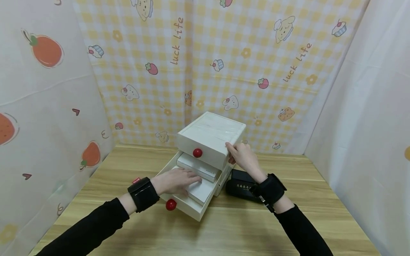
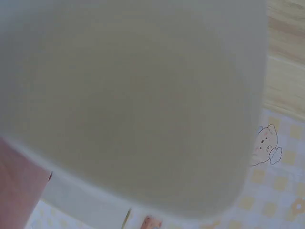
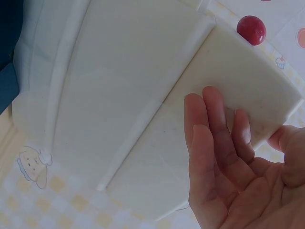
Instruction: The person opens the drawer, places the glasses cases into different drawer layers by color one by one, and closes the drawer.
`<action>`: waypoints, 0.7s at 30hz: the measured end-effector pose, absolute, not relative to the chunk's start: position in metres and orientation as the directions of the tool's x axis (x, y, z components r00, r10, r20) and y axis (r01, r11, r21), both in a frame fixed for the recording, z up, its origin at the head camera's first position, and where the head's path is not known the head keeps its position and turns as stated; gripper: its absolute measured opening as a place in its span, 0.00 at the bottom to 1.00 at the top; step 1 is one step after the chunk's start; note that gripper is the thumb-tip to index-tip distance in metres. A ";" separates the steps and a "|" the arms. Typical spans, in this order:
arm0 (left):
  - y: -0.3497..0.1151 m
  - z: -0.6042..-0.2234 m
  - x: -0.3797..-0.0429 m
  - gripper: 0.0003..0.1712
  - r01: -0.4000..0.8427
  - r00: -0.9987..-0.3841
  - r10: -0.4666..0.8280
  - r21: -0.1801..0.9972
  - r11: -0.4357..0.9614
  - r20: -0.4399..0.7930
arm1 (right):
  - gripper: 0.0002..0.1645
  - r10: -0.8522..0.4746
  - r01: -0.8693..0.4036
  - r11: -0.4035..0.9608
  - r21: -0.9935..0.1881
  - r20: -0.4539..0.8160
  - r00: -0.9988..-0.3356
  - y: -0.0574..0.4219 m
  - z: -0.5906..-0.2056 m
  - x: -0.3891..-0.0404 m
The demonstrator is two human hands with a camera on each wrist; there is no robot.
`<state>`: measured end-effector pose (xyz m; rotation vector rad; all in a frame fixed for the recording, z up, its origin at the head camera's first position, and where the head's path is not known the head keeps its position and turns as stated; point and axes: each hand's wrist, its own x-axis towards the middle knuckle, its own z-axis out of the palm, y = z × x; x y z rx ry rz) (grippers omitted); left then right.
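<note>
A white drawer cabinet (image 1: 211,129) with red knobs stands on the table. Its lower drawer (image 1: 191,210) is pulled out toward me; two white boxes show inside, one box (image 1: 198,166) at the back and a flat box (image 1: 204,192) nearer the front. Over the flat box lies my left hand (image 1: 176,182), fingers stretched across its top. My right hand (image 1: 245,158) is at the cabinet's upper right edge, the thumb at the top and nearly straight fingers (image 3: 219,129) against the side. A pale panel fills most of the left wrist view and hides the left fingers.
Beside the cabinet, under my right forearm, lies a black case (image 1: 238,188) with gold lettering. A wooden table (image 1: 128,227) carries everything. Patterned cloth (image 1: 217,85) hangs behind, with pale curtains at both sides.
</note>
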<state>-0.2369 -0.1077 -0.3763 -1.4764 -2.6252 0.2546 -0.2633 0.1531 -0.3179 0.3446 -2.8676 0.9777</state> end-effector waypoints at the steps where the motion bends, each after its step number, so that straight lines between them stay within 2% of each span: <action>1: -0.108 -0.376 -0.237 0.33 0.834 -0.520 0.854 -0.203 0.514 0.028 | 0.34 -0.184 -0.243 0.769 -0.591 0.160 -0.970 0.153 -0.318 -0.264; 7: -0.117 -0.373 -0.232 0.20 0.835 -0.505 0.852 -0.173 0.523 0.138 | 0.34 -0.186 -0.244 0.765 -0.596 0.158 -0.970 0.153 -0.319 -0.264; 10: -0.122 -0.375 -0.229 0.11 0.853 -0.432 0.859 -0.185 0.488 0.275 | 0.34 -0.189 -0.243 0.762 -0.600 0.153 -0.970 0.153 -0.319 -0.263; 12: -0.125 -0.378 -0.226 0.10 0.869 -0.332 0.858 -0.226 0.440 0.393 | 0.34 -0.193 -0.246 0.762 -0.599 0.153 -0.969 0.153 -0.320 -0.263; 16: -0.130 -0.387 -0.219 0.21 0.850 -0.064 0.813 -0.395 0.348 0.579 | 0.34 -0.185 -0.242 0.759 -0.604 0.155 -0.970 0.154 -0.321 -0.263; 19: -0.136 -0.393 -0.213 0.24 0.797 0.097 0.783 -0.520 0.309 0.614 | 0.34 -0.182 -0.237 0.757 -0.609 0.152 -0.972 0.154 -0.321 -0.264; 21: -0.141 -0.398 -0.209 0.24 0.754 0.165 0.784 -0.588 0.291 0.599 | 0.34 -0.180 -0.234 0.758 -0.609 0.149 -0.972 0.155 -0.320 -0.265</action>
